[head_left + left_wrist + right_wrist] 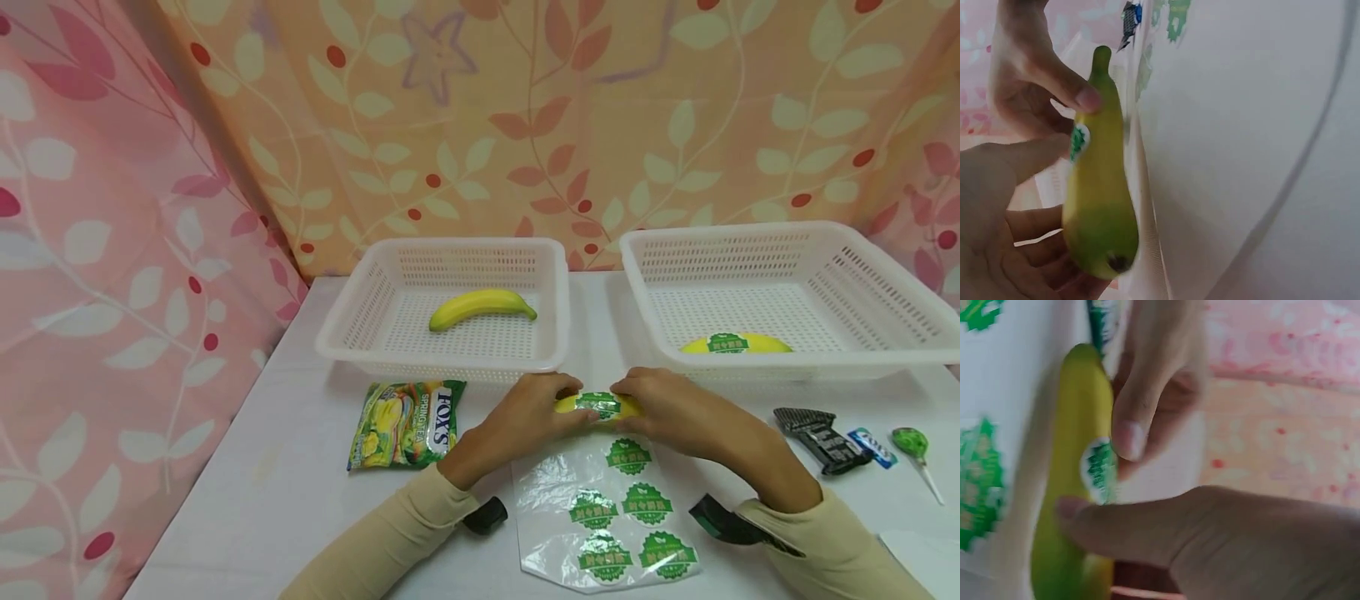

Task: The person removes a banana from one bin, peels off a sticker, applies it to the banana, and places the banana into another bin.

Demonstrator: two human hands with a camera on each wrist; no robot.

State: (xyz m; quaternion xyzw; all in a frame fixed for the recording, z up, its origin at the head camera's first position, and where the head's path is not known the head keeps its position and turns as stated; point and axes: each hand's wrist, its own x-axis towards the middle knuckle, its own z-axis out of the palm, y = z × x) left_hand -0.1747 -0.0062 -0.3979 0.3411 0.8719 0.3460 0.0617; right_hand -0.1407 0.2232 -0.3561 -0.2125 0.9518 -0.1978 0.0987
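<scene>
Head view: we see both hands meeting on a yellow banana (600, 406) held low over the table (247, 492), just above a sticker sheet (607, 517). The left hand (525, 417) grips one end, the right hand (675, 412) the other, and a green sticker (597, 404) sits between them. One basket (442, 308) holds a bare banana (482, 307); the other basket (787, 292) holds a stickered one (735, 343).

Left wrist view: the banana (1097, 194) lies cradled in curled fingers, the opposite thumb pressing near its stem.

Right wrist view: thumb and a fingertip (1129, 439) pinch at the sticker (1099, 467) on the peel.

We judge the fruit light, firm and smooth, bruising under hard pressure; holding it near the ends leaves the middle free.
</scene>
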